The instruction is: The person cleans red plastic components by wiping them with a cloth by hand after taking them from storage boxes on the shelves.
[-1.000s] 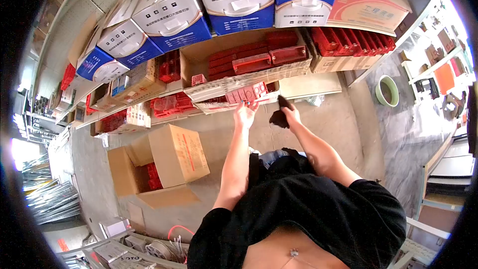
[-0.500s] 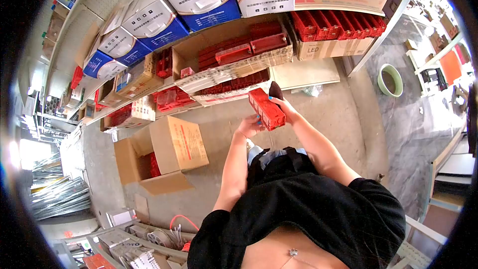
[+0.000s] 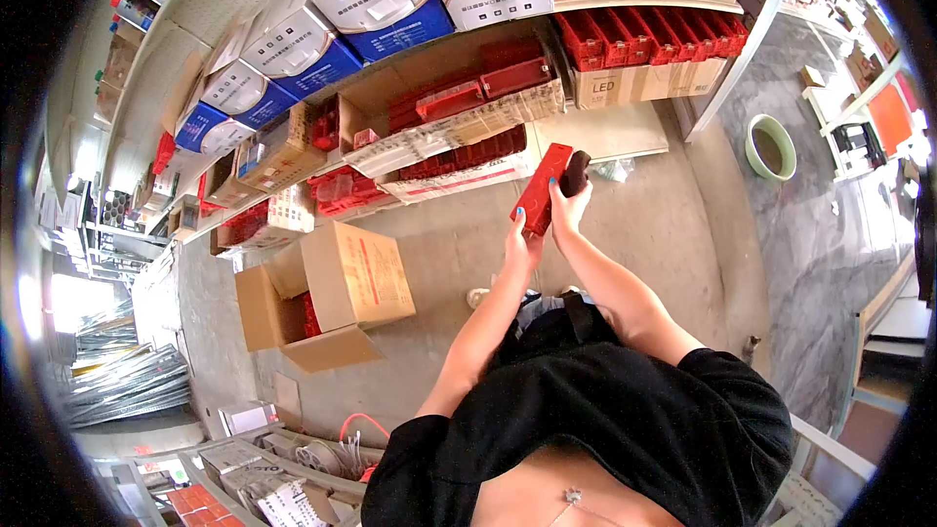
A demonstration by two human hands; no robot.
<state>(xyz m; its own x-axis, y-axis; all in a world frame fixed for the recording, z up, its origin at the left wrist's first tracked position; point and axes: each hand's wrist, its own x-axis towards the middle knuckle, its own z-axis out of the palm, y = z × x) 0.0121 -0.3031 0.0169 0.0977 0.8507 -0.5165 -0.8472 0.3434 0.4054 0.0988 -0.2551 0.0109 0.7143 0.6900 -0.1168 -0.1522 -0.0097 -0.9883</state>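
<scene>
In front of my body I hold up a long red plastic bin (image 3: 543, 185), tilted, with a smooth flat face towards me. My left hand (image 3: 522, 246) is closed round its lower end. Beside the bin, my right hand (image 3: 569, 210) is closed on a dark, rounded object (image 3: 577, 172), perhaps a cloth or brush; its kind is not clear. The right fingertips also touch the bin's side. On the floor to the left stands an open cardboard box (image 3: 356, 278) with something red inside.
Ahead, shelves carry blue-and-white boxes (image 3: 381, 2), a long carton (image 3: 468, 132) of red plastic bins and an LED carton (image 3: 644, 85). A green bucket (image 3: 771, 148) stands at right. Metal strips (image 3: 132, 376) lie at left, and a cluttered shelf (image 3: 293, 468) is behind.
The red bin has been turned from its ridged side to a smooth face and now tilts the other way. The dark object and my right hand have shifted to the right, and my left hand has moved right.
</scene>
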